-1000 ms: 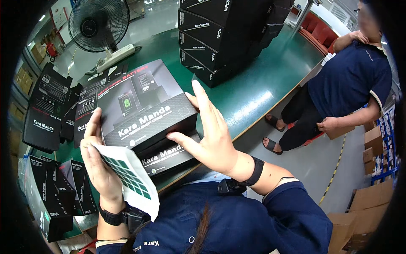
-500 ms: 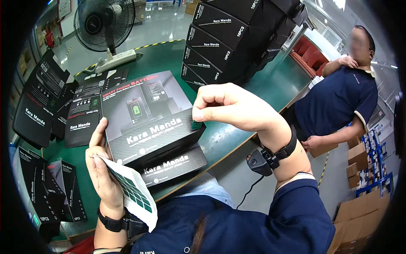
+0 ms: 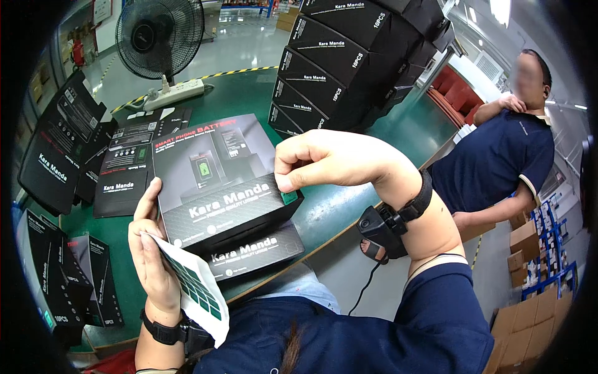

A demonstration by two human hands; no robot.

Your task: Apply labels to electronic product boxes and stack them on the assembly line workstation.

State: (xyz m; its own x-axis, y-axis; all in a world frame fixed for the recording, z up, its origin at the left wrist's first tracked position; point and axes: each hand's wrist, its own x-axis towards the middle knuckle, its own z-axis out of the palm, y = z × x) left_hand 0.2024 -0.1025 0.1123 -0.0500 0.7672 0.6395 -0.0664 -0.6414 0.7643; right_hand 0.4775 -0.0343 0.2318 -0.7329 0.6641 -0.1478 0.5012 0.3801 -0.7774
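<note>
A black battery box (image 3: 218,159) with a printed lid lies atop a second black box (image 3: 258,252) near the table's front edge. My left hand (image 3: 152,262) holds a white sheet of green stickers (image 3: 196,290) between thumb and fingers. Its fingertips rest along the upper box's left side. Over that box's right front corner, my right hand (image 3: 311,165) is closed, thumb and curled index finger together at the upper edge of a small green sticker (image 3: 289,197). The sticker lies against the box's front face; how firmly it is stuck I cannot tell.
Flattened black cartons (image 3: 128,165) and folded box pieces (image 3: 59,140) lie on the left. More black boxes (image 3: 103,280) stand at the near left. Behind are a fan (image 3: 159,37), a power strip (image 3: 177,93) and stacked black boxes (image 3: 324,68). A person (image 3: 498,149) stands at the right.
My right hand has moved slightly down and left with the green sticker at the box corner, and more of the sticker shows. The left hand keeps its hold on the sheet.
</note>
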